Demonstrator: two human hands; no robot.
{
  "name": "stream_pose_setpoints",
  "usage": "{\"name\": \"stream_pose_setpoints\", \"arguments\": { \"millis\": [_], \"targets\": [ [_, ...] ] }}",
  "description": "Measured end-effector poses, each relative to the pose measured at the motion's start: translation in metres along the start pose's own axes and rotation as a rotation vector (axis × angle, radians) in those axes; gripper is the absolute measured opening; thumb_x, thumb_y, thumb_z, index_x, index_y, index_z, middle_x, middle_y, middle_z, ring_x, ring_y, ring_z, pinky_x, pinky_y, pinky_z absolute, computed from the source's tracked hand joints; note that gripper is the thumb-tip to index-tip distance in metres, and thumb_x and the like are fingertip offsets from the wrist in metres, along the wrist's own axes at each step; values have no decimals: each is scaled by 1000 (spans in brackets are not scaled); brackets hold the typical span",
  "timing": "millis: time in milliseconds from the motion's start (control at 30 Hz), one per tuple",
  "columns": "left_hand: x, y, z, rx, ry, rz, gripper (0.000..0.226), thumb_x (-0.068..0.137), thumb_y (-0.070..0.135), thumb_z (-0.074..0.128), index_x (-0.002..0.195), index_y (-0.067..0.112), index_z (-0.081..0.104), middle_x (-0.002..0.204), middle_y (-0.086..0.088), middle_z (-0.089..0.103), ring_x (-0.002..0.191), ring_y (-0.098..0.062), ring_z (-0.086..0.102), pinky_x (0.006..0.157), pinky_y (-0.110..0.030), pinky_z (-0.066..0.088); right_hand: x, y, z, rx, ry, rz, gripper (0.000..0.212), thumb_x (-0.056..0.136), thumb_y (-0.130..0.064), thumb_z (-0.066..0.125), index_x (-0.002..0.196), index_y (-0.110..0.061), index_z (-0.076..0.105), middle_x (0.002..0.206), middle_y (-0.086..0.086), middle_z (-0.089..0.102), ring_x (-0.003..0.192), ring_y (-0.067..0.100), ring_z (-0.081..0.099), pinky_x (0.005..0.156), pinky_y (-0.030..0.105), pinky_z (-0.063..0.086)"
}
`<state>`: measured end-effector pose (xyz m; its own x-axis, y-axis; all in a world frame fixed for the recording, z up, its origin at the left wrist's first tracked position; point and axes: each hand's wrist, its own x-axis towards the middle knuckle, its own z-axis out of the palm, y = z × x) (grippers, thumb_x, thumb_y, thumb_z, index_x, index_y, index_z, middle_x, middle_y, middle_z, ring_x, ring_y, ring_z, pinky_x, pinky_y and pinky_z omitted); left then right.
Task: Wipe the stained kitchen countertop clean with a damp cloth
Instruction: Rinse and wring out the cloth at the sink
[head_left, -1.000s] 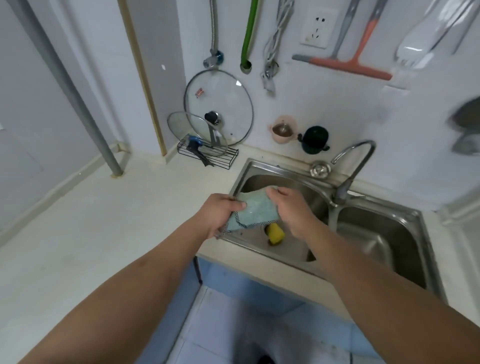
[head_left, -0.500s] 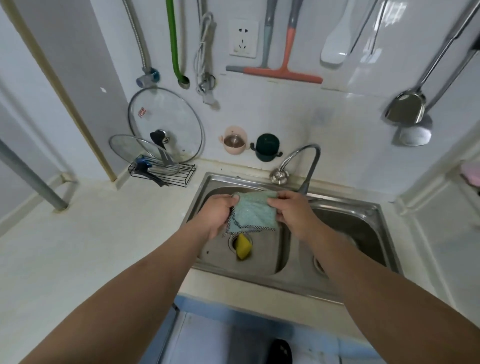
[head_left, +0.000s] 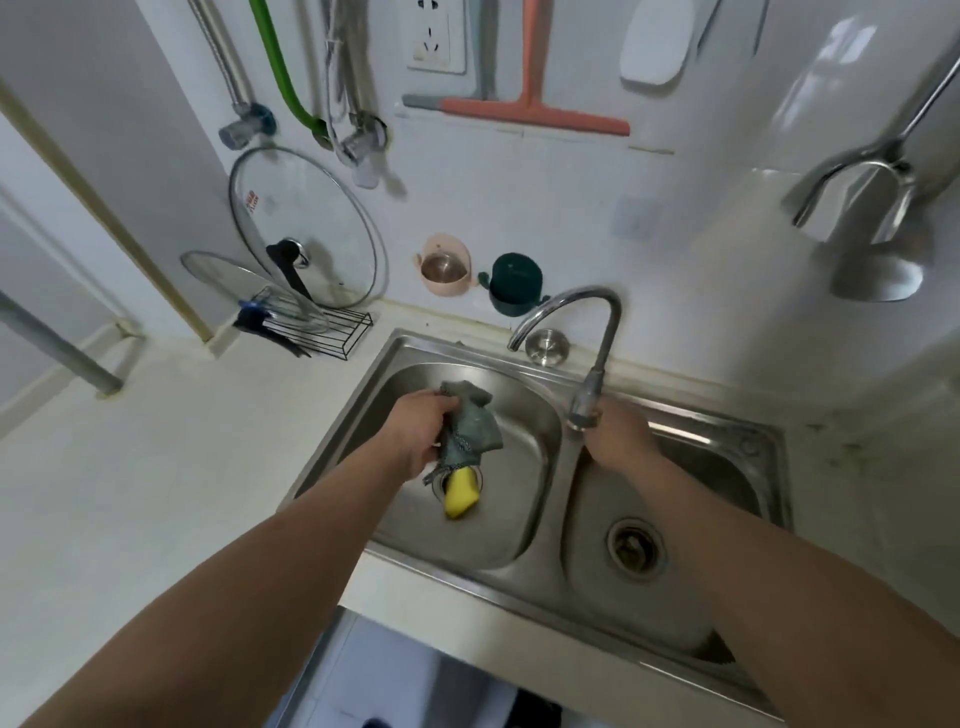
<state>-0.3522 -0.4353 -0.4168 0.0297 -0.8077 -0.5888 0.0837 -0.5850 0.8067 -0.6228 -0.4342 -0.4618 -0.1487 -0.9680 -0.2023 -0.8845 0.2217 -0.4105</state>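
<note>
From the head view, we are standing over the double sink, and we are judging the step in hand to be wetting the cloth before any wiping begins. Our left hand is grasping the cloth, bunched and hanging over the left basin, just above a yellow sponge lying at the drain. Our right hand is reaching in at the base of the tap, just behind its stem; whether its fingers are gripping anything there we cannot tell, since the stem is hiding them. No water is showing at the spout.

To do this well, we are thinking the cloth should be hanging under the spout before the water comes on, because the spout mouth is sitting toward the back of the left basin, near the cloth but not over it. A gentle flow should be enough. Wringing over the basin afterwards should be leaving it damp, not dripping.

The countertop is lying to the left, and dark specks are showing on the strip to the right of the sink.
</note>
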Motion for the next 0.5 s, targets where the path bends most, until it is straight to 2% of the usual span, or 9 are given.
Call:
{"name": "stream_pose_setpoints", "arguments": {
  "millis": [100,200,333,433,500],
  "targets": [
    [3,0,10,-16,-9,-35,19,104,11,52,114,12,68,104,-18,72,86,-32,71,54,-38,60,10,10,1,-28,-17,1,37,87,-28,58,119,-11,68,114,19,68,107,40,63,91,42,55],
    [6,0,17,-28,-25,-63,21,103,12,50,116,9,66,111,-19,69,90,-34,69,57,-40,60,17,18,7,12,-49,54,31,87,-30,60,103,-7,72,108,18,70,100,38,66,82,38,55],
    [9,2,24,-87,-27,-96,29,102,11,49,127,2,60,117,-20,65,97,-35,67,66,-44,61,22,20,7,42,0,91,26,86,-28,65,100,-6,69,106,18,70,98,38,66,77,34,51],
    [9,7,28,-103,-22,-90,31,102,10,47,129,2,59,116,-18,65,98,-35,67,60,-44,61,24,21,5,0,-35,103,28,88,-24,59,106,-5,69,114,20,69,105,40,65,85,37,53],
    [11,10,30,-94,-25,-73,26,104,9,45,123,9,63,110,-16,68,92,-33,68,55,-42,60,22,22,8,-6,-76,128,26,87,-19,59,105,-3,69,115,21,69,107,40,65,88,38,54]
  ]
}}
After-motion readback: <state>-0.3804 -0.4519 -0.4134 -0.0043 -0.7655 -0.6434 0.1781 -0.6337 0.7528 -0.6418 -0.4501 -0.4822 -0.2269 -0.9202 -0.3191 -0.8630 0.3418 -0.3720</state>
